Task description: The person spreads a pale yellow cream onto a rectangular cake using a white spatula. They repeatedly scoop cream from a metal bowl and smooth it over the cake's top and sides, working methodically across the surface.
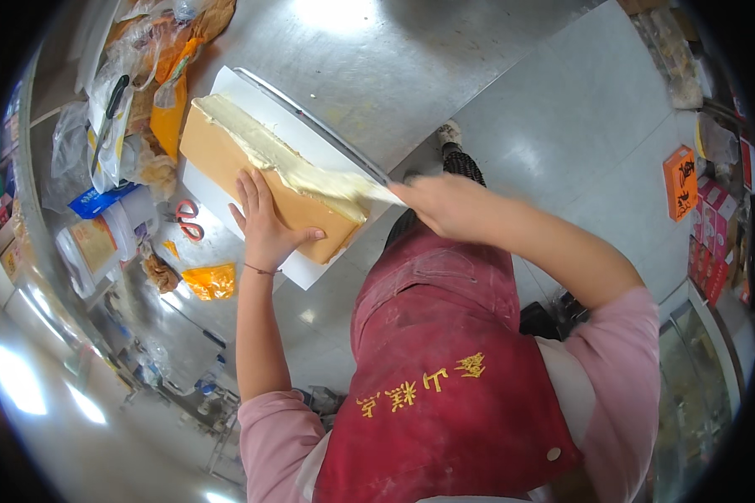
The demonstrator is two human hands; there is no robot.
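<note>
A long sponge cake with a smooth tan top lies on white paper on the metal table. Pale cream coats a strip along its side facing away from my left hand. My left hand rests flat on the tan top, fingers spread. My right hand, slightly blurred, is closed around a pale flat tool, perhaps a spatula, whose blade touches the cream near the cake's right end. A long thin metal bar or blade lies along the paper's far edge; its end near my right hand is partly hidden.
Red-handled scissors, an orange wrapper and a lidded plastic tub lie to the left. A black-handled knife rests on plastic bags. The metal table's edge runs beyond the cake. An orange box stands far right.
</note>
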